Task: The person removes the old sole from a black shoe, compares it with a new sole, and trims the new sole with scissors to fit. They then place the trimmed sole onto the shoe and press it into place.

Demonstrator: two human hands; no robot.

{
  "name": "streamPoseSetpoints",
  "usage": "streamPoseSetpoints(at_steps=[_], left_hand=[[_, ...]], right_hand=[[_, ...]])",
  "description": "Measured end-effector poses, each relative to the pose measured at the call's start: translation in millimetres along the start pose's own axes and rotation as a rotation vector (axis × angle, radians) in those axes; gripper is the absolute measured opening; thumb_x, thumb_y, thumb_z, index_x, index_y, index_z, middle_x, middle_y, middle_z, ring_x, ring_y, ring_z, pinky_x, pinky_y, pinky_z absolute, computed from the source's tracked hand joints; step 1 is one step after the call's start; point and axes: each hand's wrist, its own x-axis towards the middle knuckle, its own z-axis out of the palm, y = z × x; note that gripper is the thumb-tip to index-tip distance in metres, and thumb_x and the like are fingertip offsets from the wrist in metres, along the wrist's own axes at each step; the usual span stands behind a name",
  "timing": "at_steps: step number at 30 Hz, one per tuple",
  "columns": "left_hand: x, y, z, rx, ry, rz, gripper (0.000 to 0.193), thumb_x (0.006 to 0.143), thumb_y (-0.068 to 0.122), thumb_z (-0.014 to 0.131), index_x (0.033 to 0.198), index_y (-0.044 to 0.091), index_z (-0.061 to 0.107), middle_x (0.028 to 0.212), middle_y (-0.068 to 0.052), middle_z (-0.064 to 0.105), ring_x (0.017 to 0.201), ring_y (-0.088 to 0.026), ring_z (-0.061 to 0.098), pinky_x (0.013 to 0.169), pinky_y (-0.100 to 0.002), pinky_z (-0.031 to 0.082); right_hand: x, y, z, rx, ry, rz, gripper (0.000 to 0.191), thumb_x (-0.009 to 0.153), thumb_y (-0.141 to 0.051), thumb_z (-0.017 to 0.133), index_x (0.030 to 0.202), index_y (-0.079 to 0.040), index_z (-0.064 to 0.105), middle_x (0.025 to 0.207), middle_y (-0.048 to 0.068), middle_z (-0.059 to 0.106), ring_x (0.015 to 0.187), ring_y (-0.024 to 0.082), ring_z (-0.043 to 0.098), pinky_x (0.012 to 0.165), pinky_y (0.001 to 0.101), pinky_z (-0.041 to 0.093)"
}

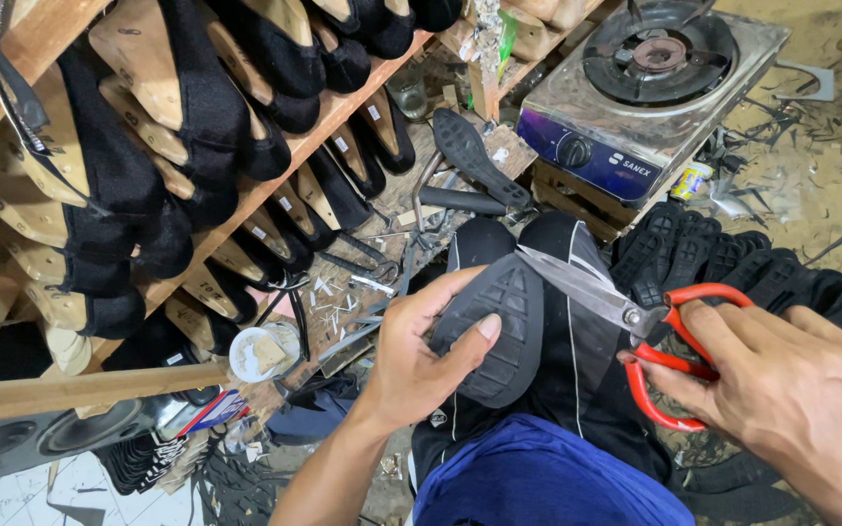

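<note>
Left hand (pixel 419 351): fingers curled under and thumb pressed on top of a black rubber sole (pixel 495 326), pinching it tread-up over the lap so its edge faces the blades.
Right hand (pixel 789 385): fingers closed through the red handles of the scissors (pixel 635 321), blades parted at the sole's upper right edge, placed to trim the rim.
Sole: just right of the left palm, well left of the right hand.
Behind: wooden shelf (pixel 246 195) of black uppers on lasts; gas stove (pixel 650 88) top right; stack of soles (pixel 704 253) beside the knee.
</note>
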Motion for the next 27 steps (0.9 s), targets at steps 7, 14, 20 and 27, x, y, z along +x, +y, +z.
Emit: streamPoseSetpoints(at_steps=[7, 14, 20, 27], left_hand=[[3.5, -2.4, -7.4, -0.002, -0.063, 0.023, 0.038, 0.096, 0.004, 0.066, 0.133, -0.004, 0.066, 0.108, -0.004, 0.075, 0.094, -0.006, 0.066, 0.085, -0.022, 0.056], [5.6, -3.9, -16.2, -0.007, -0.131, -0.004, 0.037, 0.096, 0.003, 0.066, 0.132, -0.003, 0.066, 0.107, -0.003, 0.075, 0.093, -0.005, 0.065, 0.083, -0.022, 0.055], [5.5, -3.8, -18.3, 0.010, -0.125, 0.017, 0.037, 0.095, 0.004, 0.067, 0.131, -0.003, 0.066, 0.105, -0.002, 0.075, 0.091, -0.005, 0.066, 0.082, -0.022, 0.056], [6.7, -3.6, -16.8, 0.017, -0.131, 0.012, 0.037, 0.095, 0.003, 0.067, 0.131, -0.003, 0.066, 0.103, -0.001, 0.074, 0.089, -0.003, 0.064, 0.080, -0.021, 0.055]], right_hand=[[0.7, 4.8, -8.2, -0.017, -0.028, -0.043, 0.058, 0.060, -0.055, 0.083, 0.097, -0.012, 0.074, 0.067, 0.001, 0.066, 0.059, 0.018, 0.062, 0.057, 0.0318, 0.041], [0.3, 9.1, -13.9, -0.085, -0.255, -0.009, 0.060, 0.065, -0.062, 0.081, 0.105, -0.018, 0.071, 0.069, -0.003, 0.066, 0.065, 0.012, 0.066, 0.062, 0.0296, 0.044], [0.4, 9.3, -12.9, -0.078, -0.192, -0.033, 0.059, 0.063, -0.059, 0.080, 0.104, -0.018, 0.072, 0.071, 0.000, 0.067, 0.065, 0.016, 0.066, 0.064, 0.0303, 0.047], [0.5, 8.8, -15.1, -0.095, -0.220, -0.035, 0.058, 0.066, -0.061, 0.080, 0.101, -0.016, 0.071, 0.073, -0.002, 0.068, 0.067, 0.014, 0.067, 0.063, 0.0301, 0.046]])
